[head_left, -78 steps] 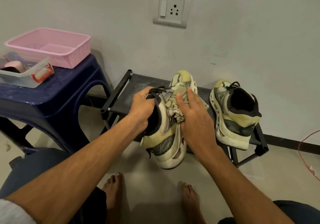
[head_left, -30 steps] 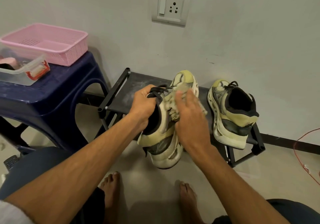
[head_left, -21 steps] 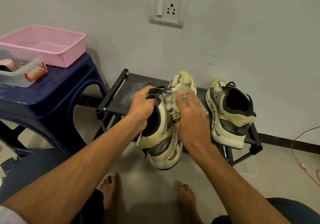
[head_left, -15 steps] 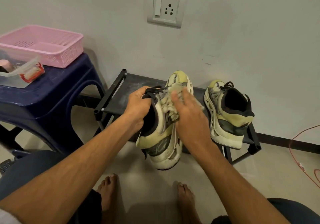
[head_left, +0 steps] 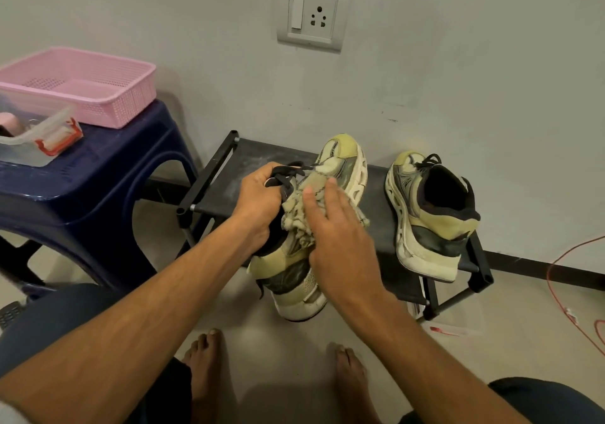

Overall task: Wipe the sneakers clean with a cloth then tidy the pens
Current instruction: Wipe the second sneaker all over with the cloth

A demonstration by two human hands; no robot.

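I hold a yellow, white and black sneaker [head_left: 343, 165] in the air, toe up, in front of a low black shoe rack [head_left: 226, 188]. My left hand [head_left: 258, 201] grips its collar, fingers inside the opening by the black laces. My right hand [head_left: 337, 237] presses a crumpled pale cloth [head_left: 296, 217] flat against the sneaker's side with straight fingers. The second sneaker [head_left: 429, 217] stands on the rack to the right, heel toward me. No pens are visible.
A dark blue plastic stool [head_left: 95, 175] at left carries a pink basket [head_left: 82, 83] and a clear lidded box [head_left: 36, 139]. A wall socket [head_left: 312, 14] is above the rack. A red cable [head_left: 569, 292] lies on the floor at right. My bare feet [head_left: 209, 371] are below.
My right hand has rubbed the cloth back and forth along the sneaker's side, and now sits slightly lower with fingers spread. My left hand keeps the same grip.
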